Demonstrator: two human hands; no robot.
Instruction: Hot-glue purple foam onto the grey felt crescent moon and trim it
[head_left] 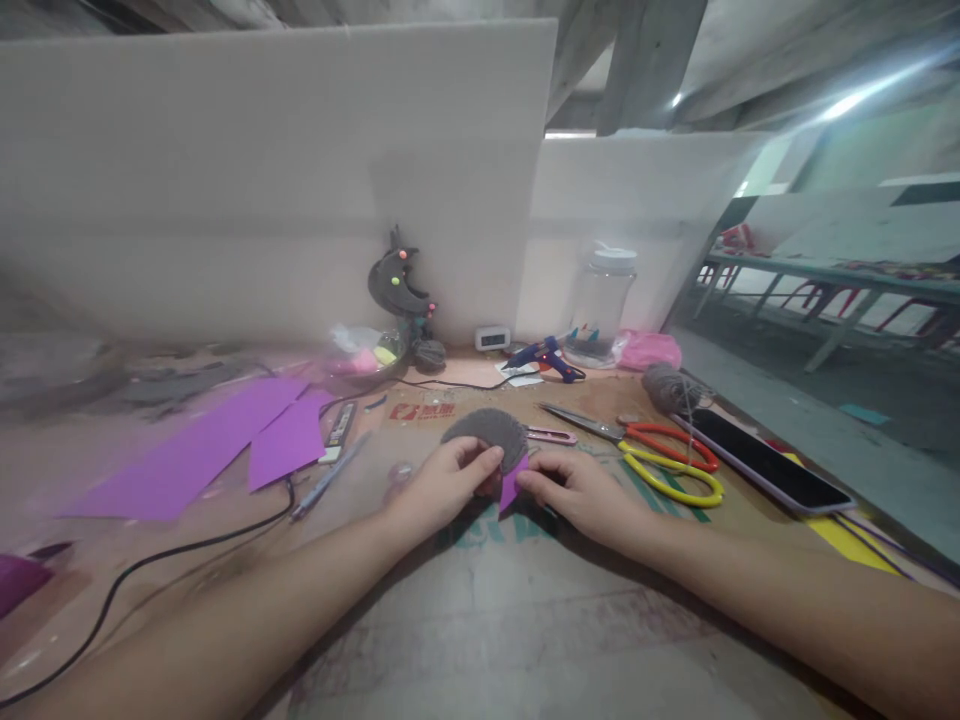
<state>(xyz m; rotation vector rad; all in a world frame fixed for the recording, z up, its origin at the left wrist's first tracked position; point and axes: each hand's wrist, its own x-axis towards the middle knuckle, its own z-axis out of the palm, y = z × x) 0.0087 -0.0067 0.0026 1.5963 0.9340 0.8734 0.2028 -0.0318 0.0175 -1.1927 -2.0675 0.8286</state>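
Observation:
Between my two hands is a grey crescent-shaped felt piece (487,428) with a stitched-looking outer edge. My left hand (457,480) pinches its lower left part between thumb and fingers. A small purple piece of paper or felt (511,488) hangs at the crescent's right end. The thumb and forefinger of my right hand (574,488) are closed on that purple piece. Whether the purple piece is fixed to the crescent I cannot tell. Just behind my hands lies a pink craft knife (551,435).
Scissors (667,460) and a phone (765,460) lie right, near grey yarn (671,388). Purple sheets (202,450) and a pen (328,480) lie left, beside a black cable (187,548). Behind stand a crescent ornament (397,285), a glue gun (544,357) and a plastic jar (600,305).

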